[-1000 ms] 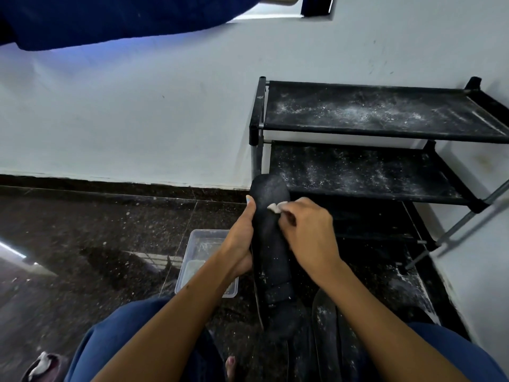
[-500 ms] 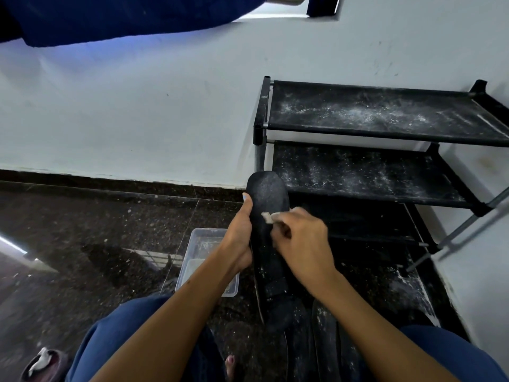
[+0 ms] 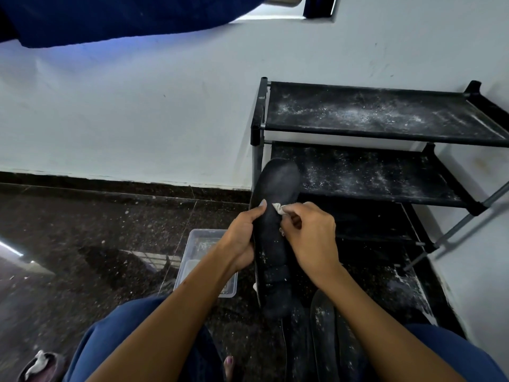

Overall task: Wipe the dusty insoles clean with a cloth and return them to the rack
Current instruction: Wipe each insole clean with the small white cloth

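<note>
A long black insole (image 3: 275, 186) stands upright in front of me, toe end up. My left hand (image 3: 242, 238) grips its left edge, thumb on the front face. My right hand (image 3: 311, 235) pinches a small white cloth (image 3: 278, 208) and presses it against the insole's middle. White dust specks show on the insole's lower half. The black rack (image 3: 385, 114) with two dusty shelves stands just behind, against the white wall. More dusty insoles (image 3: 323, 334) lie on the floor between my knees.
A clear plastic tub (image 3: 202, 244) sits on the dark speckled floor left of the insole. White dust is scattered on the floor beneath the rack. A small dark object with a white rag (image 3: 38, 365) lies at the bottom left.
My right hand with the cloth has slid a little leftward and down across the insole. The left hand keeps the same grip.
</note>
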Tool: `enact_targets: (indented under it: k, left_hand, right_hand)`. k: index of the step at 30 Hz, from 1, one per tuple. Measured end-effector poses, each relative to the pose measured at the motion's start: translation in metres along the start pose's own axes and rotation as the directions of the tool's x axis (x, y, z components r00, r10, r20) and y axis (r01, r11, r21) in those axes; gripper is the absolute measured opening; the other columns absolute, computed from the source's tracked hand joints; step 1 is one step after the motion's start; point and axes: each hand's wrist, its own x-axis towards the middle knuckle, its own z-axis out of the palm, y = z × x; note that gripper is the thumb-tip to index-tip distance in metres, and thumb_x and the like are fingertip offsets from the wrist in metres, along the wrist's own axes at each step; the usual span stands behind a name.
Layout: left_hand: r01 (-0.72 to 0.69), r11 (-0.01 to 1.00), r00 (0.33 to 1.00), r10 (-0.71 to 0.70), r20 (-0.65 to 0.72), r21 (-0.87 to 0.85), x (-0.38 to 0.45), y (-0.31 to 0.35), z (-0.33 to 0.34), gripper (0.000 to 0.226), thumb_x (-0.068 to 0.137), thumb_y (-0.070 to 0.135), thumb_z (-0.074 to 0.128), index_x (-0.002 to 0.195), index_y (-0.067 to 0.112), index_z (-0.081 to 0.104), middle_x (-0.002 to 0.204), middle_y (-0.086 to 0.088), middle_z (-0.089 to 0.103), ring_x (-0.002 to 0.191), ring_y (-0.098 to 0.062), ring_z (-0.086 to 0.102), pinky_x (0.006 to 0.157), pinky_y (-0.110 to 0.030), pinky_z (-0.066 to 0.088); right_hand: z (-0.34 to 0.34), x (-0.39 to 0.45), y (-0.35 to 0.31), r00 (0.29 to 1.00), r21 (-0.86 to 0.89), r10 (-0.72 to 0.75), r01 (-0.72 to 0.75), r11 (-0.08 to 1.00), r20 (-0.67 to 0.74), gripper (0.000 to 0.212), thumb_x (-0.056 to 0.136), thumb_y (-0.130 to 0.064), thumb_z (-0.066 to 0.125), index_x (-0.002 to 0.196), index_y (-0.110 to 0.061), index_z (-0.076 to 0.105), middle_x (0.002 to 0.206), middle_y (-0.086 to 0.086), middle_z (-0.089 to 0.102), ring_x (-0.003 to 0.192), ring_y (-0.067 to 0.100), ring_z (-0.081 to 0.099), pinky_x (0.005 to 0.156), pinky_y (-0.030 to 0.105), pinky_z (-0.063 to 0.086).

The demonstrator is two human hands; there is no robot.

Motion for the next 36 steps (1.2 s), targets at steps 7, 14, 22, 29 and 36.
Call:
enact_targets:
  k: [7,14,22,29,36]
  left_hand:
    - [-0.042,0.999,0.995,0.039,-0.091,-0.032,0.004,-0.002,0.0,0.048,0.1,0.038,0.038,0.124,0.001,0.056,0.099,-0.012,0.071,0.082,-0.019,0.07,0.065,-0.027,0.058]
    - [-0.103,0.993,0.993,0.1,-0.056,-0.051,0.004,0.0,0.0,0.041,0.101,0.038,0.034,0.114,0.009,0.059,0.094,-0.008,0.073,0.083,-0.018,0.071,0.069,-0.029,0.056]
    - [-0.123,0.992,0.989,0.119,-0.093,-0.034,0.004,0.005,-0.004,0.045,0.1,0.041,0.035,0.123,0.009,0.056,0.109,-0.012,0.07,0.095,-0.022,0.069,0.078,-0.033,0.055]
    - [-0.073,0.996,0.997,0.073,0.013,-0.057,0.002,0.004,-0.002,0.033,0.101,0.021,0.039,0.108,-0.004,0.06,0.09,-0.015,0.073,0.08,-0.021,0.072,0.066,-0.028,0.058]
    - [-0.134,0.991,0.989,0.133,-0.057,-0.016,0.005,0.002,-0.005,0.036,0.101,0.026,0.04,0.116,0.0,0.059,0.104,-0.015,0.069,0.086,-0.02,0.069,0.073,-0.028,0.058]
  right_hand:
    - [0.004,-0.007,-0.008,0.988,0.022,-0.117,0.116,0.993,0.099,0.019,0.075,-0.005,0.066,0.09,-0.014,0.074,0.081,0.002,0.066,0.063,0.013,0.062,0.063,0.033,0.055]
    - [0.005,-0.004,-0.005,0.999,-0.015,-0.025,0.025,1.0,0.041,0.015,0.08,-0.007,0.064,0.09,-0.013,0.073,0.08,0.003,0.064,0.064,0.015,0.062,0.063,0.036,0.055]
    - [0.005,-0.009,-0.009,0.996,0.017,-0.064,0.063,0.998,0.063,0.019,0.077,-0.005,0.066,0.092,-0.014,0.074,0.083,0.001,0.067,0.067,0.011,0.063,0.067,0.03,0.055]
    - [0.003,-0.005,-0.008,0.999,0.049,-0.052,0.053,0.997,-0.004,0.018,0.081,-0.006,0.066,0.096,-0.014,0.072,0.081,0.0,0.064,0.065,0.01,0.06,0.065,0.028,0.052]
    - [0.011,-0.007,-0.007,0.986,0.105,-0.133,0.122,0.987,0.103,0.021,0.073,-0.001,0.069,0.088,-0.015,0.075,0.08,-0.003,0.063,0.063,0.004,0.059,0.062,0.016,0.05]
